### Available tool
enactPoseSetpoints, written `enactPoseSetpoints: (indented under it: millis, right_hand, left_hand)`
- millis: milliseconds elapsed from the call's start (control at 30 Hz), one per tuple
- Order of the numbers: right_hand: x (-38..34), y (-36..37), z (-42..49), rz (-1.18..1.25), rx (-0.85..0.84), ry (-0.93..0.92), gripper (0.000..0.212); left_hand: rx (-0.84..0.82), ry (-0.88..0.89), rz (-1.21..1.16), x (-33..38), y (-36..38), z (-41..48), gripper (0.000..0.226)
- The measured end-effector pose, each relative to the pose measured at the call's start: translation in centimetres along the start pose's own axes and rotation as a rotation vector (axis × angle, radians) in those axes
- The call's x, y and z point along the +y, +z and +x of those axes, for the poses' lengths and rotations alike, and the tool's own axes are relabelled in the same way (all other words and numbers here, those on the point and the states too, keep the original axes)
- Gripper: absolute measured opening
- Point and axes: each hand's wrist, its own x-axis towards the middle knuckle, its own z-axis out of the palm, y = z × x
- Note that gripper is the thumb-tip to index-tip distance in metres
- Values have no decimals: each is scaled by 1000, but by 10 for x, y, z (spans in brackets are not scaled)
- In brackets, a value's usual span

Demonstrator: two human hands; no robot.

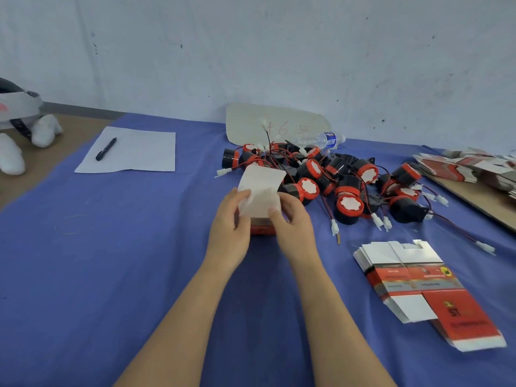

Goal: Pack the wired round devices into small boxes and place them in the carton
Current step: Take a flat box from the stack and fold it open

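A small red and white box (262,188) stands on the blue cloth at the centre, its white flaps raised. My left hand (231,219) pinches a flap on its left side. My right hand (290,219) grips the box from the right, thumb on the white flap. Behind and to the right lies a pile of several black and red round devices (329,180) with red and black wires and white plugs. What is inside the box is hidden. A stack of flat unfolded boxes (413,277) lies at the right front.
A white sheet (134,150) with a black pen (106,148) lies at the back left. A water bottle (321,139) and a pale board (276,121) lean near the wall. More flat boxes (472,167) sit on a cardboard sheet at far right. White shoes (44,129) are at far left.
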Motion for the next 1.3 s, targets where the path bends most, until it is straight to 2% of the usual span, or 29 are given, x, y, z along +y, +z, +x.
enactPoseSetpoints:
  millis: [133, 233, 300, 400, 467, 533, 567, 667, 767, 833, 900, 933, 967, 1033, 1100, 1167, 1233, 1300]
  right_hand:
    - [8, 6, -4, -252, -12, -31, 21]
    - [12, 9, -4, -435, -14, -25, 29]
    - [11, 8, -4, -504, 13, -18, 36]
    - [11, 7, -4, -571, 45, -19, 39]
    - [10, 6, -6, -588, 54, -103, 37]
    - [8, 7, -8, -513, 59, -192, 21]
    - [5, 8, -9, -398, 64, -191, 10]
    - [-4, 5, -10, -20, 75, -112, 21]
    - [-5, 0, -6, 159, -4, 4, 15]
    - [-4, -2, -5, 100, -63, 53, 19]
    - [-2, -3, -5, -143, -142, -1, 22]
    - [0, -5, -5, -223, -172, -39, 17]
    - [-1, -8, -5, -262, -208, -58, 14]
    - [-2, -13, -5, -286, -285, -56, 26]
    - [-4, -17, -4, -275, -335, 5, 40]
    - [-5, -19, -5, -174, -347, 87, 43]
    - [-7, -19, -5, -68, -339, 147, 41]
    - [-9, -19, -6, -31, -334, 149, 37]
  left_hand:
    - [-37, 11, 235, -10, 7, 1, 30]
    - [61, -14, 224, -14, 6, 4, 25]
    - [135, -49, 158, -15, 3, 5, 12]
    - [156, -69, 77, -13, 1, 5, 35]
    - [103, -64, 99, -13, 1, 6, 43]
    - [85, -44, 110, -13, 0, 8, 34]
    - [101, -38, 95, -12, -1, 9, 31]
    - [133, -34, 56, -14, -3, 8, 32]
    - [145, -48, 46, -15, -2, 8, 35]
    - [154, -64, 22, -15, -2, 7, 35]
    - [159, -88, -5, -14, -2, 6, 33]
    - [149, -95, -10, -14, -2, 5, 30]
    - [122, -98, -10, -14, -2, 5, 24]
    - [10, -82, 56, -16, 0, 5, 14]
    - [-112, -48, 160, -21, 1, 4, 32]
    - [-134, -32, 203, -23, 0, 3, 51]
    - [-70, 18, 223, -23, -2, 1, 62]
    - [59, 58, 205, -19, -4, 0, 62]
